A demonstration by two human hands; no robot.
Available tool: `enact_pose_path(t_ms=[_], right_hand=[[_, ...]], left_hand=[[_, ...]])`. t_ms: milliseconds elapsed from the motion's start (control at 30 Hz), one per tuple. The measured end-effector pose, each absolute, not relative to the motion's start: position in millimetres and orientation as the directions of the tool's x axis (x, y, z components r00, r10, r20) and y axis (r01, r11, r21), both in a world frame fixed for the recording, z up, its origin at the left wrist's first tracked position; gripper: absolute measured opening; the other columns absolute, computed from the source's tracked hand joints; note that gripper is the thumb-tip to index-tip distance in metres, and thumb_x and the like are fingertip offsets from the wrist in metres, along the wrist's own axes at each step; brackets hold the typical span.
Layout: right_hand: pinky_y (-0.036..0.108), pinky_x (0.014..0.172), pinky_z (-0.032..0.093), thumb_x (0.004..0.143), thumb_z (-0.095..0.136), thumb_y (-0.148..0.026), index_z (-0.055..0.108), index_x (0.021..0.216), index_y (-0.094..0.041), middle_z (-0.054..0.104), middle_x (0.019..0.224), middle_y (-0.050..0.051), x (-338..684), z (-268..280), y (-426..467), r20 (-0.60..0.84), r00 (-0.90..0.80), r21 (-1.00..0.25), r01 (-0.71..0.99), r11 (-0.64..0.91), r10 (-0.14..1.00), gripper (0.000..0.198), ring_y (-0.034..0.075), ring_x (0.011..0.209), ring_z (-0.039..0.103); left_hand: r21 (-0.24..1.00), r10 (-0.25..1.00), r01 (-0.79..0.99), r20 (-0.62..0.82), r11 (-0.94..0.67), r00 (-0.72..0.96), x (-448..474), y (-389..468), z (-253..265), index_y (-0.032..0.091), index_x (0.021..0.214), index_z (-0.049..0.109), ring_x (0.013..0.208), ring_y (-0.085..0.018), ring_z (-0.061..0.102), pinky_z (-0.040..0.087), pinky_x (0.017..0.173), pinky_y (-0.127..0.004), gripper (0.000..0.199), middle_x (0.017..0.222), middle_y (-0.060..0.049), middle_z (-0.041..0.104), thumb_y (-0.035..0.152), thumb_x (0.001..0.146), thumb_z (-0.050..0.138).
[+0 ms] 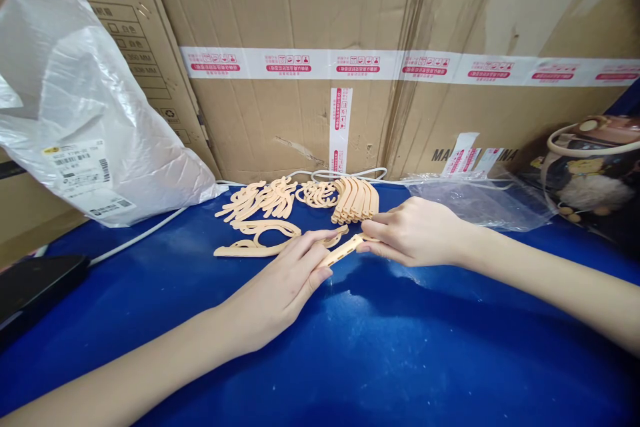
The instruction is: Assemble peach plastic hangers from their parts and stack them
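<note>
My left hand (293, 277) is closed around a beige slotted hanger arm (343, 251), thumb below and fingers on top. At the right end of that arm, the fingers of my right hand (410, 233) pinch a small beige part that they mostly hide. Just beyond my left hand lies a beige clothes hanger (250, 250) with curved pieces. Behind it are a loose pile of thin curved beige pieces (265, 199), a small heap of beige hooks (317, 194) and a row of nested curved hanger arms (356, 199).
A white plastic mailing bag (100, 107) stands at the left, near a black device (40, 293) with a white cable. Large cardboard boxes (300, 13) wall off the back of the blue table (350, 360). Clear plastic film (480, 200) and a dark bag (595, 180) lie at the right.
</note>
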State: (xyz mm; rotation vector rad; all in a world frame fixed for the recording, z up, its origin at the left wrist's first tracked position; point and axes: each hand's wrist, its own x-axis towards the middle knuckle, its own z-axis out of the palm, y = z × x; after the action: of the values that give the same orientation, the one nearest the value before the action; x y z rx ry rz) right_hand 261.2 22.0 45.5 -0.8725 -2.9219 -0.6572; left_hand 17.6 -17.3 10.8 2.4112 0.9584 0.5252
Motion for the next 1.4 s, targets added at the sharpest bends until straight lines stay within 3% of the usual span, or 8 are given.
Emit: enact_pose_path(t_ms=[233, 567, 900, 1100, 1267, 1400], right_hand=[[0.027, 0.047, 0.014, 0.098, 0.028, -0.047, 0.06, 0.08, -0.017, 0.063, 0.058, 0.005, 261.2, 44.2, 21.2, 0.14, -0.831, 0.313, 0.553, 0.772, 0.538, 0.048, 0.011, 0.043, 0.045], [0.026, 0.047, 0.014, 0.097, 0.026, -0.05, 0.061, 0.077, -0.017, 0.063, 0.057, 0.005, 261.4, 44.1, 21.8, 0.168, -0.823, 0.285, 0.568, 0.772, 0.543, 0.053, 0.011, 0.042, 0.043], [0.024, 0.048, 0.02, 0.098, 0.031, -0.048, 0.06, 0.077, -0.017, 0.054, 0.053, -0.001, 261.0, 40.6, 25.6, 0.166, -0.819, 0.119, 0.569, 0.814, 0.549, 0.047, 0.01, 0.045, 0.042], [0.027, 0.048, 0.016, 0.098, 0.026, -0.044, 0.059, 0.077, -0.017, 0.059, 0.058, 0.003, 261.9, 38.2, 25.3, 0.172, -0.849, 0.302, 0.528, 0.794, 0.499, 0.048, 0.011, 0.044, 0.042], [0.029, 0.048, 0.015, 0.099, 0.027, -0.04, 0.059, 0.074, -0.017, 0.056, 0.056, 0.002, 263.1, 36.8, 25.5, 0.27, -0.895, 0.44, 0.443, 0.781, 0.355, 0.046, 0.011, 0.044, 0.039], [0.029, 0.047, 0.015, 0.097, 0.031, -0.044, 0.058, 0.068, -0.018, 0.052, 0.054, 0.001, 262.9, 35.8, 25.6, 0.298, -0.884, 0.381, 0.457, 0.804, 0.361, 0.047, 0.011, 0.044, 0.035]], left_hand=[[0.504, 0.683, 0.528, 0.186, -0.683, 0.706, 16.6, -17.9, 9.1, 0.023, 0.106, 0.052, 0.137, -0.021, 0.033, 0.027, 0.116, -0.041, 0.026, 0.144, -0.004, 0.039, 0.031, 0.102, 0.027], [0.508, 0.683, 0.527, 0.182, -0.681, 0.707, 17.3, -17.6, 8.5, 0.023, 0.107, 0.051, 0.136, -0.019, 0.032, 0.027, 0.115, -0.038, 0.026, 0.145, -0.003, 0.038, 0.03, 0.102, 0.026], [0.523, 0.689, 0.516, 0.209, -0.678, 0.694, 16.6, -17.1, 8.1, 0.023, 0.102, 0.053, 0.135, -0.019, 0.036, 0.03, 0.114, -0.038, 0.026, 0.141, -0.003, 0.043, 0.03, 0.102, 0.028], [0.522, 0.692, 0.522, 0.203, -0.675, 0.693, 15.9, -16.7, 7.1, 0.024, 0.112, 0.054, 0.135, -0.019, 0.037, 0.03, 0.114, -0.038, 0.027, 0.143, -0.002, 0.042, 0.03, 0.102, 0.029], [0.518, 0.682, 0.512, 0.208, -0.685, 0.701, 15.6, -16.2, 6.0, 0.024, 0.116, 0.054, 0.135, -0.02, 0.036, 0.03, 0.114, -0.04, 0.029, 0.142, -0.003, 0.042, 0.03, 0.102, 0.029], [0.523, 0.675, 0.51, 0.184, -0.683, 0.715, 16.4, -16.6, 7.2, 0.024, 0.119, 0.052, 0.135, -0.02, 0.035, 0.029, 0.115, -0.04, 0.03, 0.144, -0.003, 0.04, 0.03, 0.102, 0.028]])
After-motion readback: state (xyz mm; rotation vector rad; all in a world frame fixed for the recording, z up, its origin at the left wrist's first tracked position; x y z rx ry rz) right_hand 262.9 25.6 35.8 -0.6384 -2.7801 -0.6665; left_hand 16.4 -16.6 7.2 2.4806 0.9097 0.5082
